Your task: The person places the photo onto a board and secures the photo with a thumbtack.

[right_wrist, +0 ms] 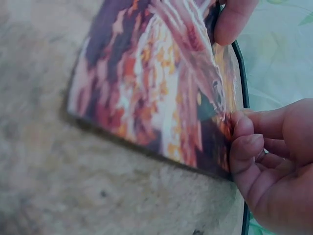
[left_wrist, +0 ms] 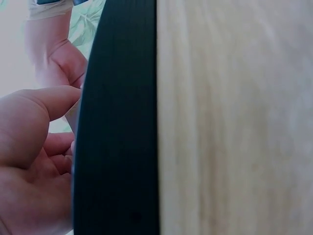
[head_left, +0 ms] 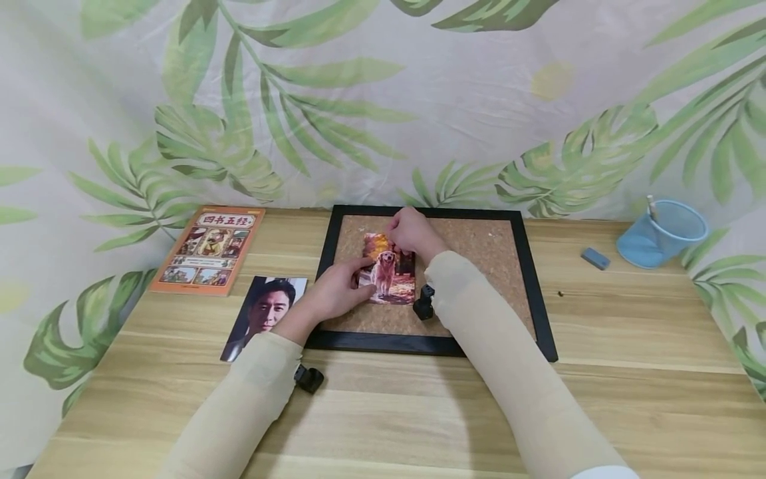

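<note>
A photo of a golden dog among autumn trees (head_left: pixel 391 274) lies upright on the black-framed corkboard (head_left: pixel 479 286). My left hand (head_left: pixel 340 290) rests at its left edge, index finger and thumb touching the print from the side. At the top edge my right hand (head_left: pixel 413 234) has curled fingers and pinches the photo (right_wrist: pixel 146 88). Any small thing between those fingertips is hidden. The right wrist view shows the right hand's thumb and fingers (right_wrist: pixel 274 152) close together at the print's edge. In the left wrist view the dark frame (left_wrist: pixel 117 122) covers the left fingertips.
Left of the board lie a portrait photo (head_left: pixel 263 313) and an orange book (head_left: pixel 209 249). On the right are a blue mesh pen cup (head_left: pixel 655 236), a blue eraser-like block (head_left: pixel 595 258) and a tiny dark thing (head_left: pixel 560 293). A leaf-patterned cloth (head_left: pixel 455 133) hangs behind the table.
</note>
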`<state>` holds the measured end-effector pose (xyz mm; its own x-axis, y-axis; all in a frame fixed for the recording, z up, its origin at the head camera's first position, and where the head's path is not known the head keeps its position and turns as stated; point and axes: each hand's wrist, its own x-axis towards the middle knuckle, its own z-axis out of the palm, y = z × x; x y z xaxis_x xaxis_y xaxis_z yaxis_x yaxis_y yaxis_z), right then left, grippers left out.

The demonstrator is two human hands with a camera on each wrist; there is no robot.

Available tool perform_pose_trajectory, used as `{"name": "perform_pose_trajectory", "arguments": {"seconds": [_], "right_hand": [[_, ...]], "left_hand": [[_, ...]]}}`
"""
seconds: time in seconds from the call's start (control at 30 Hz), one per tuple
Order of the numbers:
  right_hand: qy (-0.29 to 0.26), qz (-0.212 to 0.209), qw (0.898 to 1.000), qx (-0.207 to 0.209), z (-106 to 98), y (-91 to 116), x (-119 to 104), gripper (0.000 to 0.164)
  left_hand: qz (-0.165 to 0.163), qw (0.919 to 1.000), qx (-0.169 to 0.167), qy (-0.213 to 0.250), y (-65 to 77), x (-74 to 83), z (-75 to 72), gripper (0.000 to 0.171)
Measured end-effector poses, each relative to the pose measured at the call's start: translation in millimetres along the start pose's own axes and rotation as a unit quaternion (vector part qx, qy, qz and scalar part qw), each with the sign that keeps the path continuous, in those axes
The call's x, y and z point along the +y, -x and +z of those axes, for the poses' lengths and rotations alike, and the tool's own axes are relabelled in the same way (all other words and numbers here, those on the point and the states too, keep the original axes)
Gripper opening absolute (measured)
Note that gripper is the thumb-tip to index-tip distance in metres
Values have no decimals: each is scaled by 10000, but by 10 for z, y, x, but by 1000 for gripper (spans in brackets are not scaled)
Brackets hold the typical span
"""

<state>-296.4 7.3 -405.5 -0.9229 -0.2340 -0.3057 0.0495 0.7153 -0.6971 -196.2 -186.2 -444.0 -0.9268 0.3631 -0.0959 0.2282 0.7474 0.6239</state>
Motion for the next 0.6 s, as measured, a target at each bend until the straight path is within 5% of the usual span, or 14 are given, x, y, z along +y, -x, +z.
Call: {"name": "perform_pose_trajectory", "arguments": {"seconds": [0.13,0.33,0.47,0.6], "right_hand": [[76,251,9997,-36,-10,-41,-24,18],[190,313,9993,11,-19,-117,17,40],[-61,561,9984,14,-14,-77,-26,37],[-109,576,9983,72,-15,-62,-32,31]], "left_hand": [[-23,10000,7,33,104,174,-83,63],[-106,9999,-34,-74,121,239,-106,62],[-114,9999,-34,-38,93,193,-80,63],[-13,9999,71,-131,-28,-48,41,66]]}}
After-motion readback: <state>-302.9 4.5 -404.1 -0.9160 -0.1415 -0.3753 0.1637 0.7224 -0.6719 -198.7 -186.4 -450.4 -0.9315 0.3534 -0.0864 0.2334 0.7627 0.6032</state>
